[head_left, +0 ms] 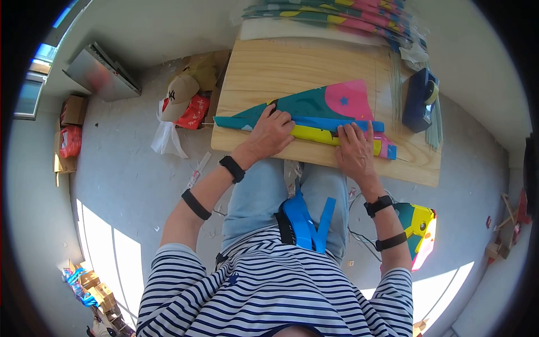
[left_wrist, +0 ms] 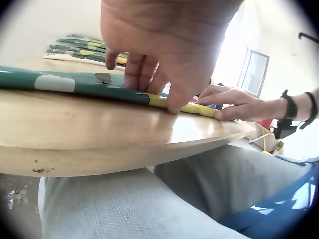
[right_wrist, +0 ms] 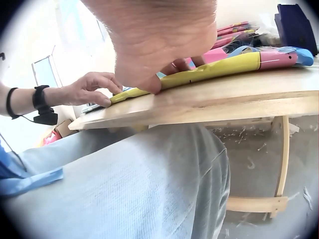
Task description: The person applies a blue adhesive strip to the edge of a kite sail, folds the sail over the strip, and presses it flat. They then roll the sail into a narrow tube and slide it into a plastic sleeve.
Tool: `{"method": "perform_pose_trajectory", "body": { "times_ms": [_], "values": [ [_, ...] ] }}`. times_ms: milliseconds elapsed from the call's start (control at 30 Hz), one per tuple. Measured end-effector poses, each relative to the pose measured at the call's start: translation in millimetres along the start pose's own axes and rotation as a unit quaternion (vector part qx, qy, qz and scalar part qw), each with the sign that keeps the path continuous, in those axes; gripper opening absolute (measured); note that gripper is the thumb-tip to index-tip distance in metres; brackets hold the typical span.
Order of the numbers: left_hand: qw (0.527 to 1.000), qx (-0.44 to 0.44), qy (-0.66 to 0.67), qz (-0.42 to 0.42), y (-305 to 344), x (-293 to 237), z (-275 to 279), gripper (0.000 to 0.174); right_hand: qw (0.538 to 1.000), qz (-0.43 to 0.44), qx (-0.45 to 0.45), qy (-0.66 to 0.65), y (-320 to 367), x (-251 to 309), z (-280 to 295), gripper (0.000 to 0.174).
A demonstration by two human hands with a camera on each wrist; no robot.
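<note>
A colourful sheet (head_left: 303, 105) in green, pink, yellow and blue lies on a wooden table, its near edge folded into a long flat roll. My left hand (head_left: 270, 133) grips the left middle of the roll, thumb on the near side and fingers over the far side. Farther right, my right hand (head_left: 355, 150) holds the yellow part (right_wrist: 219, 68) the same way, with its thumb (right_wrist: 153, 84) at the front edge. Blue strips (head_left: 370, 126) stick out at the right end. The sheet's green tip points left past my left hand.
More folded colourful sheets (head_left: 337, 17) are stacked at the table's (head_left: 303, 62) far edge. A dark blue tape dispenser (head_left: 418, 101) and thin pale rods (head_left: 396, 84) lie at the right. A cap (head_left: 182, 90) sits by a box at left. Another colourful sheet (head_left: 418, 224) is low at right.
</note>
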State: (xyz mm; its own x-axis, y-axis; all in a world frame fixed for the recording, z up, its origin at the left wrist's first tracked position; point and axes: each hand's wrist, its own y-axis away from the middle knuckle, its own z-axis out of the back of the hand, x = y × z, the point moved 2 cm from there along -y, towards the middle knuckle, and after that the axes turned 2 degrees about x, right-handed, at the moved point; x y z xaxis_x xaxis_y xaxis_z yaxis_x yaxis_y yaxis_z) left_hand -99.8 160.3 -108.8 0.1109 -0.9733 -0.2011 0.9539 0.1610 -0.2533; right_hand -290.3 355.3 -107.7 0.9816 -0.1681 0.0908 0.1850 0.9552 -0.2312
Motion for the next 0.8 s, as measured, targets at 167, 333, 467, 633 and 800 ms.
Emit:
{"method": "perform_pose_trajectory", "body": {
  "times_ms": [167, 333, 467, 633, 800],
  "values": [
    [1.0, 0.005, -0.002, 0.009, 0, 2, -3, 0.031, 1.0, -0.006, -0.007, -0.012, -1, -1, 3, 0.05],
    [1.0, -0.001, 0.019, 0.017, 1, -1, 1, 0.033, 1.0, -0.012, -0.011, -0.023, -4, -1, 1, 0.049],
    [1.0, -0.009, 0.008, 0.025, -1, -2, -2, 0.03, 1.0, -0.009, -0.023, -0.009, -9, -6, -2, 0.04],
    [0.999, 0.018, -0.013, 0.031, -6, 4, -3, 0.021, 0.999, -0.025, -0.025, -0.025, -18, -11, 3, 0.029],
    [0.994, 0.078, 0.017, 0.076, -19, 17, -2, 0.018, 0.997, -0.059, 0.01, -0.05, -35, -25, 8, 0.022]
  ]
}}
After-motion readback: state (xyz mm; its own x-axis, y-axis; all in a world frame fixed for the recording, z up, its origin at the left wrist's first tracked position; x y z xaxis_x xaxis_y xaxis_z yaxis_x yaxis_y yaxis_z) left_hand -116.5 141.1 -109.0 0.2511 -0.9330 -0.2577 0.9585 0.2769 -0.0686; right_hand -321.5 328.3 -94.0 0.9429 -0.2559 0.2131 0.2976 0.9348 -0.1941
